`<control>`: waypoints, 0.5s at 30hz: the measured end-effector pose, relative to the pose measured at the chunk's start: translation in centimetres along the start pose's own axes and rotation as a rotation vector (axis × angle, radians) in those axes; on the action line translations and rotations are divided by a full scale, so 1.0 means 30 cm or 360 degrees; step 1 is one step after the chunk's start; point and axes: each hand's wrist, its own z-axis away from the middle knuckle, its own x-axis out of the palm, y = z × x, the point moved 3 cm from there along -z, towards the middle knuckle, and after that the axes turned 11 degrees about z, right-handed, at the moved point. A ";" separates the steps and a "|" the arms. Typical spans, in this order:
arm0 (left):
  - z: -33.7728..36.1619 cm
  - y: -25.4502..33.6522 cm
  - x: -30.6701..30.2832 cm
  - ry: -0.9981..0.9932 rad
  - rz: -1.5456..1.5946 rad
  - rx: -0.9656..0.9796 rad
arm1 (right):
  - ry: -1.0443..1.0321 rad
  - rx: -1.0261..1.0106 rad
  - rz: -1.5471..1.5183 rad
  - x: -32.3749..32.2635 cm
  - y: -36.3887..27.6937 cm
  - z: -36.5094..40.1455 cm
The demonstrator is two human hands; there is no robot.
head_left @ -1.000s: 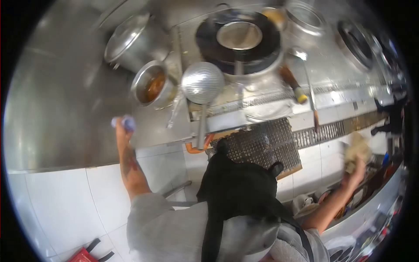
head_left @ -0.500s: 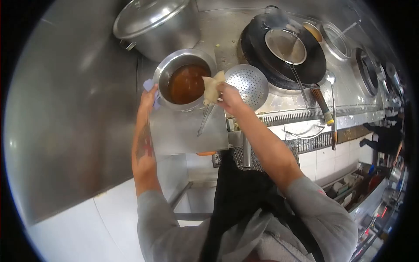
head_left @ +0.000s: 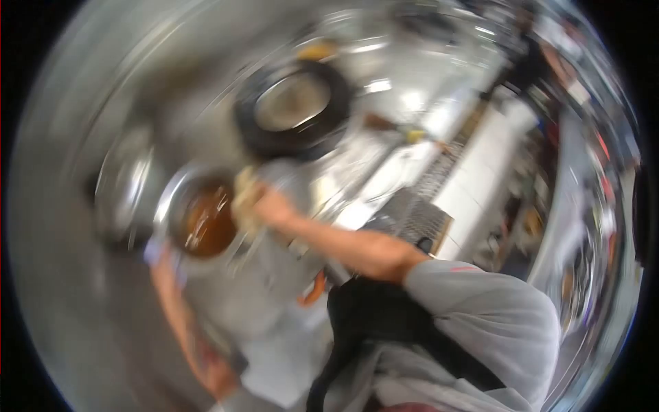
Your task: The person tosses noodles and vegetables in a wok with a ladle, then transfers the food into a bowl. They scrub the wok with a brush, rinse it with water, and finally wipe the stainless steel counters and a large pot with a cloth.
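Note:
A steel pot [head_left: 171,200] with brown liquid [head_left: 209,218] in it stands at the left, its outline smeared by motion. My left hand [head_left: 162,255] is at the pot's near-left side, closed on a pale lavender cloth [head_left: 150,251] against the wall. On the opposite side, my right hand [head_left: 272,206] grips a tan cloth [head_left: 244,196] at the rim. Blur hides the separate fingers of both hands. Just beyond the right hand lies a perforated ladle [head_left: 291,177], partly covered by it.
A large lidded pot [head_left: 127,184] stands left of the steel pot. Behind is a black wok [head_left: 252,134] with a round strainer [head_left: 294,101] in it. A brush [head_left: 379,122] lies right of the wok. Another person [head_left: 525,65] in dark clothing is at the far right.
The view has swung right and turned, so the pot, wok and both hands appear further left and lower. Both hands stay at the pot with their cloths.

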 end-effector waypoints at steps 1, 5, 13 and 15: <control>0.018 0.075 0.056 -0.0028 -0.0068 -0.0207 | 0.0240 -0.0025 0.0159 -0.100 -0.122 0.109; 0.043 0.288 0.252 -0.0371 -0.0296 0.0001 | 0.0381 -0.0444 -0.0174 -0.308 -0.174 0.174; 0.260 0.464 0.993 -0.0990 -0.0260 0.0109 | 0.0852 -0.0613 -0.0217 -0.970 -0.259 0.446; 0.331 0.470 1.222 -0.1038 -0.0235 0.0116 | 0.0990 -0.0608 -0.0146 -1.181 -0.250 0.517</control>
